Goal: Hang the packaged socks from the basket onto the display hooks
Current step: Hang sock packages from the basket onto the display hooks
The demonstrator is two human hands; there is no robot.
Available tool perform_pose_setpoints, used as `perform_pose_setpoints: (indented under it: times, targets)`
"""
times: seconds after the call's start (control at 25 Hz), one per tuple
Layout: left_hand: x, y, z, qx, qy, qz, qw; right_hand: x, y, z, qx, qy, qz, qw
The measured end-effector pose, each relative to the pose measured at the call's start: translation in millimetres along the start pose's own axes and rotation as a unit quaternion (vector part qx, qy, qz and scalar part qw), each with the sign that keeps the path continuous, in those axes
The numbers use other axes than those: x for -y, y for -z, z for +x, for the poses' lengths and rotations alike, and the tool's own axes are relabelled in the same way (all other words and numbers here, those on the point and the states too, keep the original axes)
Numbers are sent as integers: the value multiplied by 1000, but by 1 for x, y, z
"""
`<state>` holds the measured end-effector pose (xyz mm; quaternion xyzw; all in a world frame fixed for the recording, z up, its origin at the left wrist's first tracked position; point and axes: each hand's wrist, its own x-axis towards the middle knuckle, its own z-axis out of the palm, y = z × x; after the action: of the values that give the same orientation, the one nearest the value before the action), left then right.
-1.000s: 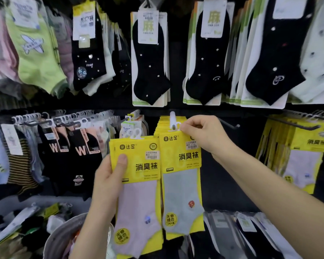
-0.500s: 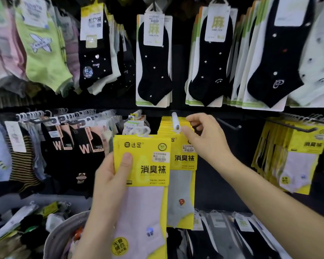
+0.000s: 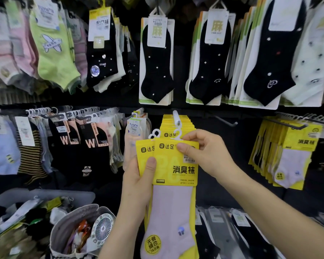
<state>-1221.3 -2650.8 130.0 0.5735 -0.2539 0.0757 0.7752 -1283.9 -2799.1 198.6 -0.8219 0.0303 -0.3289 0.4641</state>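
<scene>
Two yellow sock packs sit just below frame centre, fanned and overlapping. The front sock pack (image 3: 174, 174) has a pale pink sock below its yellow header; the second pack (image 3: 144, 149) peeks out behind it at 9 o'clock. Both carry white plastic hanger loops on top.

Left hand (image 3: 138, 182) grips the packs from their 8 o'clock edge, with the thumb flat on the front header and the fingers wrapped behind. Right hand (image 3: 208, 152) pinches the front pack's top corner at 2 o'clock – thumb on the face, curled fingers behind.

Display hook (image 3: 176, 118) with a white tip sits at 12 o'clock from the packs, just above the hanger loops. I can't tell whether the loops touch it. The hung yellow packs (image 3: 188, 125) are stacked on that hook, behind the held ones.

Basket (image 3: 57, 234) is at 7 o'clock of the frame, a grey fabric wall with a small fan (image 3: 102, 227) and mixed items inside. Bare hook (image 3: 226, 121) at 3 o'clock of the display hook. Black socks (image 3: 157, 58) on cards along the top row.
</scene>
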Motion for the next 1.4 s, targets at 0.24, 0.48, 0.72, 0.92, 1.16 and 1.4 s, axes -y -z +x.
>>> perform_pose_setpoints:
  times: [0.24,0.48,0.72,0.92,1.16,1.4]
  targets:
    - [5,2,3,-16,-19,13,1000,2,-2,5,-6,31,-18,999]
    - [8,7,7,-44,-30,20,998,-1,3,18,-54,-1,0,999]
    - [-2,41,19,-99,-50,65,992,-3,14,42,-81,-51,-23,995]
    - [-15,45,14,-83,-72,92,990,0,7,47,-62,-34,-94,993]
    - [-26,45,7,-67,-101,141,983,-3,2,42,-79,19,-239,968]
    - [-23,41,8,-59,-78,159,982,4,-2,27,-116,89,-220,964]
